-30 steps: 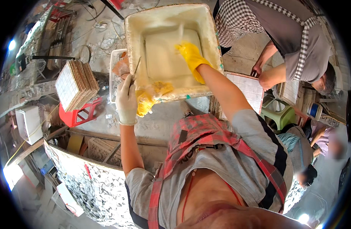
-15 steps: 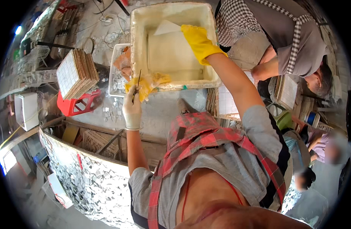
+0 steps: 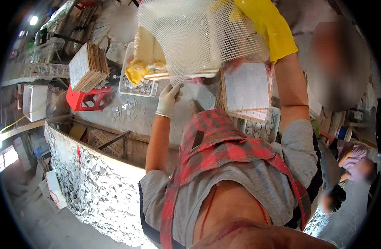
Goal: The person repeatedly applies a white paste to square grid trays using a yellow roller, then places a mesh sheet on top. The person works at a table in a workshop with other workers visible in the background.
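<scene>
A white mesh sheet [image 3: 190, 39] hangs stretched between my hands, over the pale tub [image 3: 150, 46], hiding most of it. My left hand [image 3: 168, 98], in a white glove, pinches the sheet's lower corner. At the upper right, my right hand [image 3: 274, 31], in a long yellow rubber glove, grips the sheet's other side; some of its fingers show only through the mesh. A crumpled yellow glove-like piece [image 3: 135, 72] lies at the tub's near left corner, partly over a white basket [image 3: 125, 85].
Right of the tub stands a stack of boards with a pale gridded top [image 3: 247, 85]. Stacked boards [image 3: 89, 68] rest on a red stool [image 3: 89, 98] at left. A bench heaped with small tile chips [image 3: 97, 182] curves close by my left side. Another person [image 3: 339, 66], blurred, is at right.
My right hand has come out of the tub and moved right, now with the mesh sheet. My left hand has left the yellow piece and a thin dark tool and pinches the sheet's corner.
</scene>
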Available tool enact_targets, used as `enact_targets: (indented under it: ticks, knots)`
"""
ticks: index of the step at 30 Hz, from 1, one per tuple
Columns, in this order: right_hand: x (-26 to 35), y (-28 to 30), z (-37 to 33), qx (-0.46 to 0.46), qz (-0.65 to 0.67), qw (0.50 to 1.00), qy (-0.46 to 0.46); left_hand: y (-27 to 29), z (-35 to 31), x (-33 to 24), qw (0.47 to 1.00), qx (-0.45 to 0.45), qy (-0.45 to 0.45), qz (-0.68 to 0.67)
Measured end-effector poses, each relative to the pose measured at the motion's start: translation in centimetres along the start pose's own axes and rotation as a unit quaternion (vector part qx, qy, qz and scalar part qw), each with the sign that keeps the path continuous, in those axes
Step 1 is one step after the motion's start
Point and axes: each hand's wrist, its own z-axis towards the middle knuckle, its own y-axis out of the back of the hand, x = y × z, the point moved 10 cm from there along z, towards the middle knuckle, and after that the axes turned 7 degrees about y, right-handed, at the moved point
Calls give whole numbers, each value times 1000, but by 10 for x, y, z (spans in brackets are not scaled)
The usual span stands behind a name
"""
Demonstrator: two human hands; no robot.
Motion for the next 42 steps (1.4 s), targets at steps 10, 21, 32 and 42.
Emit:
enact_targets:
  ticks: [10, 21, 32, 42]
  knots:
    - [-51, 53, -233, 53, 163, 944, -281, -115, -87, 131, 982, 150, 96, -55]
    - [-118, 48, -486, 45, 157, 924, -347, -172, -96, 277, 951, 218, 212, 58]
    - [-145, -6, -579, -54, 281, 787, -546, -130, -71, 341, 943, 169, 251, 137]
    - [-238, -63, -637, -181, 273, 741, -586, -148, 51, 289, 933, 113, 164, 300]
